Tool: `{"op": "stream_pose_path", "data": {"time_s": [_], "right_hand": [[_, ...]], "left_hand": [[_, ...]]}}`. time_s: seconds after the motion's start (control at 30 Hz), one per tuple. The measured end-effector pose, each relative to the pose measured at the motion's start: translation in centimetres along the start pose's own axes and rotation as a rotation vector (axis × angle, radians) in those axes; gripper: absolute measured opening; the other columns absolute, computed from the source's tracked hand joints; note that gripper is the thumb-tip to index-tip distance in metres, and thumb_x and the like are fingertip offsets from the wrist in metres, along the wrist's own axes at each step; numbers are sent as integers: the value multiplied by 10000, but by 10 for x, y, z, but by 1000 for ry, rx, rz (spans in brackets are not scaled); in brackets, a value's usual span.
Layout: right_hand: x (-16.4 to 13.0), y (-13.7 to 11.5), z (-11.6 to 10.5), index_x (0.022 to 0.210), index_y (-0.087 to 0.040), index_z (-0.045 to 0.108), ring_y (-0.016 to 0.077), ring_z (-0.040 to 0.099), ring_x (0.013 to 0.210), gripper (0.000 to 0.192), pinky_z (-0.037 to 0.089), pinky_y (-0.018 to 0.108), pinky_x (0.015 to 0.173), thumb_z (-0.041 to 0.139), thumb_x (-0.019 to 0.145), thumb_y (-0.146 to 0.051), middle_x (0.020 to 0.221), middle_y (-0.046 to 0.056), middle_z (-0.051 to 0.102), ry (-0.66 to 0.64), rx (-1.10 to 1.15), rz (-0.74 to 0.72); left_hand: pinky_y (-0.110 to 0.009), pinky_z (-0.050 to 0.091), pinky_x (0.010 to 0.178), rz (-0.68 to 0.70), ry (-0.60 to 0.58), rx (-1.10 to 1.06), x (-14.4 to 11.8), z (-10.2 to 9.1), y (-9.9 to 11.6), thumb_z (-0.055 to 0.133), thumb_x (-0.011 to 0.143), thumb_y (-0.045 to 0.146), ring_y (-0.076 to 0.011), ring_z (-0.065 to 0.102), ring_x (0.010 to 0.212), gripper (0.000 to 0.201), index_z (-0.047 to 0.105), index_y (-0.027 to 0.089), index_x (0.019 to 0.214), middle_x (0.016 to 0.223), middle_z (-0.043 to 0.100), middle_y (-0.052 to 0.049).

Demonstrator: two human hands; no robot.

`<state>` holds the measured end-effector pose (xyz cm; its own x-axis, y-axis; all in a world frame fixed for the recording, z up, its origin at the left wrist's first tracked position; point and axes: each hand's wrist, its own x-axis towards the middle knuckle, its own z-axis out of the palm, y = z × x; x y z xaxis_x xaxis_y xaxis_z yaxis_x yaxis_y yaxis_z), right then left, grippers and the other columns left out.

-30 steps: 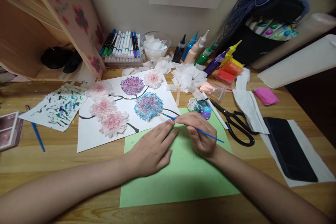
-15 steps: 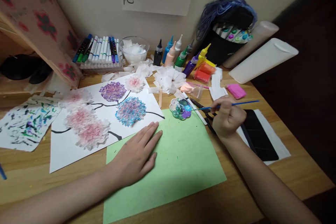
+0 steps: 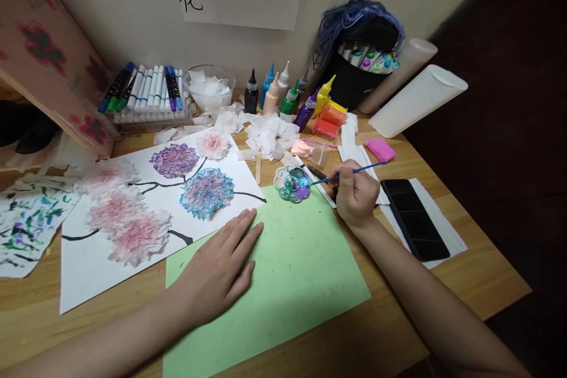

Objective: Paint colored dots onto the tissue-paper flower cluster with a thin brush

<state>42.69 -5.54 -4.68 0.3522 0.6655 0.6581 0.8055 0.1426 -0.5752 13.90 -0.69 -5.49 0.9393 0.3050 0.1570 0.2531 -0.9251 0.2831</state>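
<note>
My left hand lies flat with fingers stretched out on a green sheet of paper. My right hand is closed round a thin blue paintbrush. The brush's tip reaches the flower-shaped paint palette, which holds green, blue and purple paint. Left of the palette is a white sheet with black painted branches. On it sit a blue-and-pink paper flower, a purple paper flower and several pale pink ones.
Paint bottles and torn tissue pieces stand behind the palette. Markers and a glass bowl are at the back left. A black phone lies on tissue at right. A paint-smeared sheet is far left.
My head view has shifted slightly, so the scene sits further left. The brush tip has moved over the palette from its right side. My left hand stays flat on the green paper.
</note>
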Motion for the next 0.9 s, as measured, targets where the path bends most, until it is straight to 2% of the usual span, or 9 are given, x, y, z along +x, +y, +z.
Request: {"op": "stream_pose_path", "data": {"time_s": [0.3,0.5,0.57,0.7,0.8,0.9], "right_hand": [[-4,3,3,703,-206,611,126,592,542,403,464,275,549,393,983,-396,615,-4,607,20,23,57],[-4,4,3,736,-205,613,120,608,530,361,476,272,515,413,978,-383,671,-2,622,88,93,112],[-3,0,3,740,-210,622,122,606,536,357,480,279,509,417,975,-384,704,6,631,140,124,114],[-5,-20,8,781,-215,637,161,637,695,351,516,312,618,397,981,-375,753,28,640,223,229,119],[-15,-38,15,854,-211,652,160,644,758,300,524,300,637,402,983,-316,809,30,660,100,412,162],[-27,-50,23,938,-215,662,165,650,808,236,538,315,696,429,968,-247,882,41,691,-128,447,81]], "left_hand": [[-496,402,1106,4,-13,9,0,0,1,407,961,207,-319,308,1434,498,382,69,1440,1554,303,-210],[-485,387,1120,-5,2,-12,-1,0,1,408,954,193,-314,306,1436,503,382,69,1441,1553,307,-208],[-494,395,1112,-8,-6,-14,-1,-1,2,411,950,190,-323,317,1430,500,393,67,1434,1548,313,-215],[-504,403,1102,-14,-22,-32,0,-2,3,412,943,183,-335,326,1423,493,407,58,1420,1531,338,-229],[-509,395,1106,-29,-41,-57,0,-1,3,430,936,187,-344,325,1422,492,416,47,1408,1521,348,-243],[-514,381,1115,-39,-33,-105,0,-1,3,442,928,181,-343,319,1424,502,404,60,1413,1527,335,-243]]}}
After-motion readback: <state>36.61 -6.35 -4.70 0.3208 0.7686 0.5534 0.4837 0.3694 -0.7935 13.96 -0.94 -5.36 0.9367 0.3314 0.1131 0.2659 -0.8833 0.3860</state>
